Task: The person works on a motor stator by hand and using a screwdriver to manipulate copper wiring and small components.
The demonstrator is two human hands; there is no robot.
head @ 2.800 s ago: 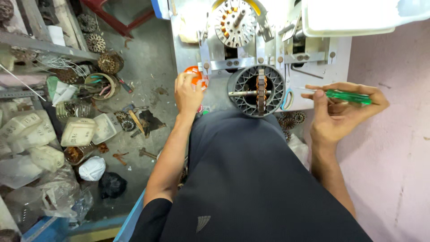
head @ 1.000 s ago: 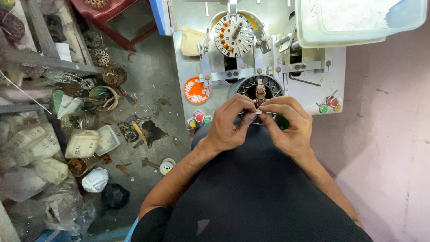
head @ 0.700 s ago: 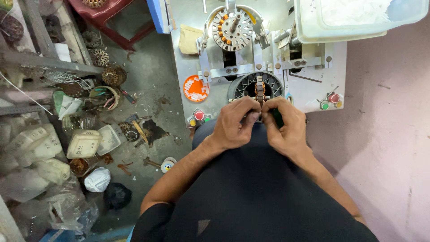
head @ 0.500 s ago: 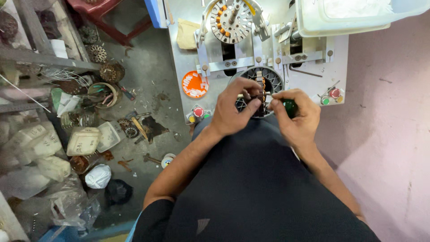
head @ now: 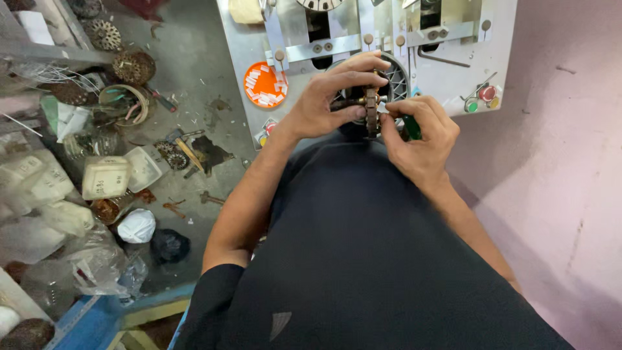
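A small brown toothed motor core (head: pixel 371 113) on a shaft is held between both hands in front of a grey machine panel (head: pixel 440 65). My left hand (head: pixel 330 94) wraps its fingers over the core from the left and top. My right hand (head: pixel 421 139) pinches the core's right side and also keeps a green-handled tool (head: pixel 411 127) tucked in its palm. Behind the hands sits the round black opening of the machine's holder (head: pixel 396 76), partly hidden.
An orange round dish (head: pixel 264 84) of small white slips sits on the panel's left. Red and green buttons (head: pixel 483 97) lie at the right. The floor at left holds rusty stator cores (head: pixel 133 67), wire coils, plastic containers (head: pixel 107 176) and bags. A pink wall (head: pixel 557 162) stands at right.
The tool moved from my outstretched right hand into its palm. Both hands came together on the motor core at the holder, and the view has closed in on them.
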